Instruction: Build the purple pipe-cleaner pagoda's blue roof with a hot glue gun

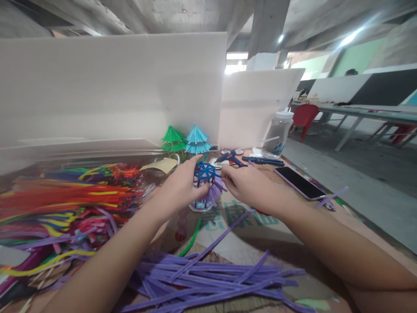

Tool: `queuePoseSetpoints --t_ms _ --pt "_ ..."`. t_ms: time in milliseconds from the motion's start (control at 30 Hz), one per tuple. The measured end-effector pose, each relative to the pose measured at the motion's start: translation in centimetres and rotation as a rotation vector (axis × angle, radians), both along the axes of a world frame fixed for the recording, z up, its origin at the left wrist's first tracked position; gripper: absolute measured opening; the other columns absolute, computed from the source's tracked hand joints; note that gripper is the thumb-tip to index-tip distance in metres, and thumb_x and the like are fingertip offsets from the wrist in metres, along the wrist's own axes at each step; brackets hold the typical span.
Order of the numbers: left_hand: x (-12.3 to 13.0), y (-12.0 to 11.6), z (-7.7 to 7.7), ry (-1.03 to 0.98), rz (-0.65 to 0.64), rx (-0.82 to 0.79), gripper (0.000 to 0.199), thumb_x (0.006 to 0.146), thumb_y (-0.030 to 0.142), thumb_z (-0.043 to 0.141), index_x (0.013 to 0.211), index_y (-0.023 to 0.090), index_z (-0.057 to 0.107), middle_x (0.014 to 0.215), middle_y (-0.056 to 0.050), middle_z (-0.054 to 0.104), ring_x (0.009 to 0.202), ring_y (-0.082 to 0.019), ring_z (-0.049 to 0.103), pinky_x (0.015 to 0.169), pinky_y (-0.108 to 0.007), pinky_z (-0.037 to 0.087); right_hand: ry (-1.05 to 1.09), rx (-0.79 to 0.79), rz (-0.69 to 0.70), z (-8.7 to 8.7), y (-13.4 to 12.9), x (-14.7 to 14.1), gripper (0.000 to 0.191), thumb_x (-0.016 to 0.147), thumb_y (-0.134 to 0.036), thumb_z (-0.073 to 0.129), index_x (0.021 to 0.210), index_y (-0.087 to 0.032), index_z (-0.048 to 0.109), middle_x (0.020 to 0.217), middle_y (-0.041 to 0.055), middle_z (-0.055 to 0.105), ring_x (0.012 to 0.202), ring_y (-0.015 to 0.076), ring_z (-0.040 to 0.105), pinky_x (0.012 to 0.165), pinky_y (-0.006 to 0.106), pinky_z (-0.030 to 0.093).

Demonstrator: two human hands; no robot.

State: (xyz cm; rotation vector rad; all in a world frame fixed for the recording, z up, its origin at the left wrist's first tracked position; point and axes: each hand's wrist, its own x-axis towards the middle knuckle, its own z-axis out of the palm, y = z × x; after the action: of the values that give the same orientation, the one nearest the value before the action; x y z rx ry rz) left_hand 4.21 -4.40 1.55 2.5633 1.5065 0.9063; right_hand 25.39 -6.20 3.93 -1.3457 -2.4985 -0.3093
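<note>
A small pavilion-like model (206, 171) with a blue spoked top and a fringe of purple strips stands at the middle of the table. My left hand (182, 184) holds its left side, thumb and forefinger around it. At its right edge, my right hand (239, 180) is closed in a pinch by the blue top; what lies between the fingertips is too small to make out. Many purple fuzzy strips (208, 280) lie in a loose pile in front, nearest to me. A green strip (192, 240) rests between the pile and the model.
Behind stand a green model (173, 140) and a light blue model (196, 139). Coloured strips (65, 195) cover the left side. A blue glue gun (231, 158), a cutter (263, 161), a phone (299, 182) and a clear bottle (277, 134) are at the right.
</note>
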Motion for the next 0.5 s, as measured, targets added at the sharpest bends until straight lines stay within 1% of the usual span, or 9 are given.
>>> queuePoseSetpoints --t_ms 100,200,400,500 --pt "-0.16 0.19 -0.06 -0.018 -0.006 -0.006 0.078 0.081 0.037 0.064 0.148 0.009 0.038 0.145 -0.021 0.052 0.132 -0.035 0.053 0.111 -0.051 0.043 0.024 -0.012 0.021 -0.44 0.33 -0.04 0.017 0.096 -0.021 0.044 0.094 -0.018 0.061 0.08 0.0068 0.07 0.066 0.0168 0.056 0.059 0.028 0.022" --pt "-0.29 0.29 -0.05 -0.021 -0.007 -0.023 0.078 0.081 0.037 0.064 0.148 0.007 0.037 0.145 -0.022 0.053 0.132 -0.035 0.053 0.111 -0.051 0.044 0.058 -0.029 0.031 -0.43 0.47 0.0 0.015 0.096 -0.02 0.046 0.095 -0.018 0.061 0.083 0.0064 0.071 0.07 0.0176 0.059 0.06 0.028 0.024" --pt "-0.34 0.24 -0.12 -0.019 -0.012 -0.033 0.077 0.081 0.036 0.064 0.148 0.009 0.037 0.145 -0.021 0.052 0.132 -0.035 0.054 0.11 -0.05 0.044 0.094 0.112 0.023 -0.28 0.8 0.39 0.023 0.1 -0.023 0.043 0.1 -0.017 0.065 0.086 0.0087 0.071 0.077 0.0198 0.063 0.065 0.028 0.029" --pt "-0.34 0.28 -0.22 -0.02 -0.007 -0.024 0.077 0.082 0.036 0.064 0.148 0.01 0.036 0.144 -0.02 0.054 0.131 -0.034 0.054 0.11 -0.049 0.045 0.114 0.1 0.035 -0.52 1.04 0.59 0.022 0.098 -0.022 0.045 0.106 -0.019 0.065 0.086 0.0071 0.071 0.075 0.0192 0.062 0.064 0.027 0.029"
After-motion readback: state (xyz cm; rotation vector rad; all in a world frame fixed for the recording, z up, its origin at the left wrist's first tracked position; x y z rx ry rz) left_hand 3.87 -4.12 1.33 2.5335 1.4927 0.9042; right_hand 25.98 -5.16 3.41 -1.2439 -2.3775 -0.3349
